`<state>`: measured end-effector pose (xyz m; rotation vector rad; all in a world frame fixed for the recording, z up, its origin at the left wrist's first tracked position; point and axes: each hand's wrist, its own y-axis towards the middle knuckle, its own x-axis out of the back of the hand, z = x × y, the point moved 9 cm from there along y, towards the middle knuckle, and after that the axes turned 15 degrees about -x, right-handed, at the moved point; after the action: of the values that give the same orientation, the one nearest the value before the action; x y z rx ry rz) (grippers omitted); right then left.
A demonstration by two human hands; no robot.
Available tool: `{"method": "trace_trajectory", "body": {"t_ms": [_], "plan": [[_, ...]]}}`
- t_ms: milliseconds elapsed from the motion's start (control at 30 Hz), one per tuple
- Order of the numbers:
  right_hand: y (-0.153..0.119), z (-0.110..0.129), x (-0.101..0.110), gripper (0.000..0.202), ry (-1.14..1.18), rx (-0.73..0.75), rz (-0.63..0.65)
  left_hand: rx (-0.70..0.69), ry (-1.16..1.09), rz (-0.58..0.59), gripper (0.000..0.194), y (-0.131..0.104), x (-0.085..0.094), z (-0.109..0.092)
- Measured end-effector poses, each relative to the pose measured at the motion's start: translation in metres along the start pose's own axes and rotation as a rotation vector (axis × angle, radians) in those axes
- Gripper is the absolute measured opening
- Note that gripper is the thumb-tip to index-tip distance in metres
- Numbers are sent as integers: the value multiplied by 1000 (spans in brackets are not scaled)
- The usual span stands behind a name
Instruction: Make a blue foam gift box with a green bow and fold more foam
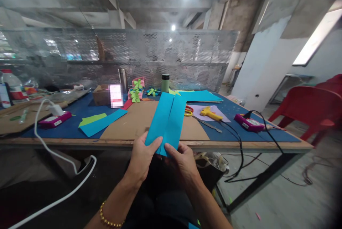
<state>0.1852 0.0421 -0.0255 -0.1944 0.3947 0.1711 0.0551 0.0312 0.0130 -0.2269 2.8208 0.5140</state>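
Note:
A blue paper piece, with its two long sides folded inward to a seam down the middle, is held up over the table's front edge. My left hand pinches its lower left corner, thumb on top. The lower right edge is gripped by my right hand, its thumb pressing near the seam. Fingers of both hands are partly hidden behind the paper. Beyond it lies brown cardboard on the table, with scissors just right of the paper.
A yellow glue gun rests on purple paper, beside a metal blade. Blue sheets lie behind. At left are a blue strip and a purple power box; another power box is at right. Green-and-pink paper crafts stand at back.

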Motion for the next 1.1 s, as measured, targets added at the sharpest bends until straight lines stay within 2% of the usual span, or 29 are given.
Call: {"method": "trace_trajectory", "body": {"t_ms": [333,533,667,733,867,1100], "plan": [[-3,4,-1,38,-13,14,2,61,-53,52,53,-1,-3,7],[-3,0,2,42,-26,-3,-48,113,-135,51,46,4,-2,16],[0,2,-4,45,-93,12,20,162,-147,75,49,4,0,17],[4,7,-5,44,-106,24,46,182,-146,77,53,5,2,18],[18,23,4,42,-25,28,12,177,-130,125,57,14,4,18],[39,39,11,53,-1,10,-8,188,-103,216,62,37,-5,15]]}}
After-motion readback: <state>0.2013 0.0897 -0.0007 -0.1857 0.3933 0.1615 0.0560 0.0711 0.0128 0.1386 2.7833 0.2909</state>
